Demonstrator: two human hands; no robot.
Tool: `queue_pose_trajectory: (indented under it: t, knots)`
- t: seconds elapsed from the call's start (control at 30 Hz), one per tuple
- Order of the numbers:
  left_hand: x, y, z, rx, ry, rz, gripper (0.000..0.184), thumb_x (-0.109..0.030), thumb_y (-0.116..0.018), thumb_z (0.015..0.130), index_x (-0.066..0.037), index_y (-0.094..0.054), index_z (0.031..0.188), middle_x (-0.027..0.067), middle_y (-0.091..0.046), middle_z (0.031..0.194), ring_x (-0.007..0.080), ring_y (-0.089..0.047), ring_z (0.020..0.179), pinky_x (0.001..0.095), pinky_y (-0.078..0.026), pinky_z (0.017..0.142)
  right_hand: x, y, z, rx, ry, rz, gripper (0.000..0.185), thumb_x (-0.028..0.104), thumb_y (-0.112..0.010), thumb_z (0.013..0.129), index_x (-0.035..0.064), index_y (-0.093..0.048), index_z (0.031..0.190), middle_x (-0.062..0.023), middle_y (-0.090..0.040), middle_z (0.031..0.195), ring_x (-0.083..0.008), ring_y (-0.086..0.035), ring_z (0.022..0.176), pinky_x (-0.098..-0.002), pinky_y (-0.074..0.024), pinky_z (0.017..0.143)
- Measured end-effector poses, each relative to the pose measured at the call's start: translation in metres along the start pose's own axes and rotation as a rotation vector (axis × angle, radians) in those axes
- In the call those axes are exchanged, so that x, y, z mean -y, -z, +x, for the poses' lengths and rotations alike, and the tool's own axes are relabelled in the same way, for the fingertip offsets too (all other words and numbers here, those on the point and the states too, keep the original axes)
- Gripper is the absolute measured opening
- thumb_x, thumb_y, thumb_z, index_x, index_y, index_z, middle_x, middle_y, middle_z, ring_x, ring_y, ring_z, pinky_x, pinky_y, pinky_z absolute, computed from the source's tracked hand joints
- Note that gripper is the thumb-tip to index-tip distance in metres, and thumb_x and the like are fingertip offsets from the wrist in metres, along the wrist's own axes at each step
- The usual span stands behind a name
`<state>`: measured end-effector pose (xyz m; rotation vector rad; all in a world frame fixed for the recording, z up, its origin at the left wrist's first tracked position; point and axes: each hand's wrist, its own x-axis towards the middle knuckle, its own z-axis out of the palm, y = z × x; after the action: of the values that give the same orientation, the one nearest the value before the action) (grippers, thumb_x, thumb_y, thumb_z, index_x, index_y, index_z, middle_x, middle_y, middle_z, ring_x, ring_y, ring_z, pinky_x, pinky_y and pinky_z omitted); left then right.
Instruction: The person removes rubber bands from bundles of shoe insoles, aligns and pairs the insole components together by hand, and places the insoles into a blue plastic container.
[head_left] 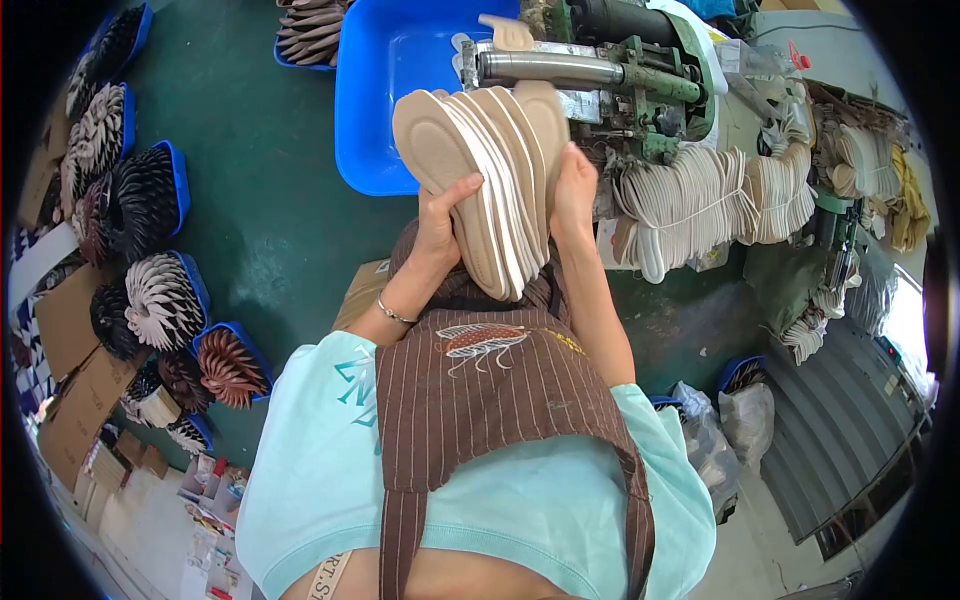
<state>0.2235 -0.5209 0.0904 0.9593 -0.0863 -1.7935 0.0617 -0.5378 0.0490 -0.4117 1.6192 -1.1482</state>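
Observation:
A fanned stack of beige and white insoles point(490, 190) is held upright over my lap, between my two hands. My left hand point(445, 220) grips the stack's left side, its thumb across the edges of the insoles. On the other side, my right hand point(573, 195) is closed around the rightmost insoles, slightly blurred. Just beyond the stack is a machine with a steel roller point(550, 68) and green metal parts. A tan insole-like piece point(508, 32) lies at the roller's far side.
A large blue tub point(375, 150) stands ahead of me, left of the machine. Tied bundles of pale insoles point(690, 195) lie on the bench at right. Along the left, blue bins point(245, 345) hold dark, white and brown insole-like pieces. Cardboard point(70, 320) lies beside them.

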Motion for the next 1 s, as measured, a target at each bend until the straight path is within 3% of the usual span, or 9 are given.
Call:
queue_pose_trajectory:
  t: [0.13, 0.27, 0.33, 0.47, 0.6, 0.7, 0.8, 0.93, 1.0]
  knots:
    - [-0.002, -0.001, -0.001, 0.032, 0.035, 0.045, 0.055, -0.006, -0.068, 0.073, 0.002, -0.043, 0.120, 0.0128, -0.055, 0.109, 0.0218, -0.057, 0.097, 0.0347, -0.049, 0.085, 0.020, -0.009, 0.015, 0.034, 0.088, -0.033, 0.031, 0.025, -0.042, 0.098, 0.0009, -0.056, 0.085, 0.0030, -0.048, 0.072, -0.0070, -0.042, 0.066, -0.0248, -0.0392, 0.061]
    - [0.000, -0.001, 0.002, 0.008, -0.020, 0.038, 0.057, -0.004, -0.070, 0.071, 0.000, -0.042, 0.121, 0.0118, -0.055, 0.109, 0.0219, -0.056, 0.099, 0.0350, -0.048, 0.086, 0.022, -0.016, -0.034, 0.266, 0.136, -0.045, 0.028, 0.025, -0.044, 0.098, 0.0020, -0.057, 0.090, 0.0037, -0.051, 0.077, -0.0046, -0.044, 0.076, -0.0210, -0.0388, 0.073]
    - [0.000, 0.002, 0.002, 0.002, 0.010, 0.049, 0.057, -0.005, -0.070, 0.072, 0.000, -0.042, 0.121, 0.0123, -0.054, 0.109, 0.0220, -0.056, 0.100, 0.0352, -0.048, 0.087, 0.012, -0.005, -0.027, 0.250, -0.024, 0.072, 0.028, 0.024, -0.045, 0.097, 0.0019, -0.055, 0.083, 0.0047, -0.046, 0.072, -0.0046, -0.042, 0.071, -0.0220, -0.0386, 0.069]
    - [0.004, 0.003, 0.002, -0.023, 0.003, 0.081, 0.056, -0.006, -0.070, 0.074, 0.001, -0.042, 0.122, 0.0131, -0.054, 0.110, 0.0221, -0.056, 0.100, 0.0352, -0.048, 0.087, 0.006, 0.010, 0.021, -0.015, 0.211, -0.154, 0.027, 0.022, -0.044, 0.097, 0.0025, -0.055, 0.081, 0.0049, -0.046, 0.066, -0.0036, -0.040, 0.063, -0.0233, -0.0354, 0.057]
    - [0.005, 0.002, 0.003, -0.026, -0.011, 0.070, 0.054, -0.007, -0.070, 0.075, 0.002, -0.043, 0.121, 0.0136, -0.055, 0.110, 0.0217, -0.056, 0.100, 0.0342, -0.047, 0.087, 0.030, -0.017, -0.017, 0.215, 0.001, -0.165, 0.026, 0.024, -0.044, 0.097, 0.0034, -0.057, 0.087, 0.0039, -0.051, 0.071, -0.0050, -0.043, 0.065, -0.0241, -0.0371, 0.057]
    - [0.005, 0.006, 0.002, -0.040, -0.002, 0.067, 0.053, -0.007, -0.070, 0.075, 0.002, -0.044, 0.120, 0.0133, -0.056, 0.110, 0.0215, -0.057, 0.099, 0.0335, -0.047, 0.087, 0.009, -0.014, -0.030, 0.279, 0.115, -0.004, 0.027, 0.022, -0.043, 0.097, 0.0034, -0.055, 0.081, 0.0055, -0.047, 0.069, -0.0041, -0.040, 0.064, -0.0232, -0.0344, 0.054]
    - [0.005, 0.008, -0.001, -0.045, 0.036, 0.089, 0.053, -0.007, -0.070, 0.075, 0.002, -0.045, 0.120, 0.0127, -0.056, 0.110, 0.0213, -0.057, 0.099, 0.0332, -0.046, 0.088, 0.005, 0.006, 0.003, 0.007, 0.197, -0.070, 0.033, 0.019, -0.040, 0.096, 0.0026, -0.045, 0.068, 0.0066, -0.038, 0.065, -0.0045, -0.033, 0.061, -0.0256, -0.0311, 0.052]
    - [0.004, 0.001, -0.002, -0.044, 0.055, 0.116, 0.052, -0.008, -0.070, 0.075, 0.003, -0.046, 0.120, 0.0121, -0.057, 0.110, 0.0207, -0.057, 0.099, 0.0328, -0.045, 0.089, 0.027, 0.000, 0.010, 0.163, 0.098, -0.122, 0.034, 0.027, -0.042, 0.097, 0.0009, -0.054, 0.080, 0.0034, -0.050, 0.073, -0.0057, -0.043, 0.068, -0.0251, -0.0389, 0.059]
    - [0.006, 0.002, 0.000, -0.055, 0.030, 0.116, 0.051, -0.008, -0.070, 0.075, 0.003, -0.046, 0.119, 0.0120, -0.057, 0.110, 0.0205, -0.057, 0.099, 0.0328, -0.045, 0.089, 0.031, -0.004, -0.022, 0.349, -0.115, -0.202, 0.034, 0.027, -0.040, 0.099, -0.0026, -0.058, 0.100, -0.0009, -0.059, 0.090, -0.0080, -0.049, 0.080, -0.0247, -0.0417, 0.075]
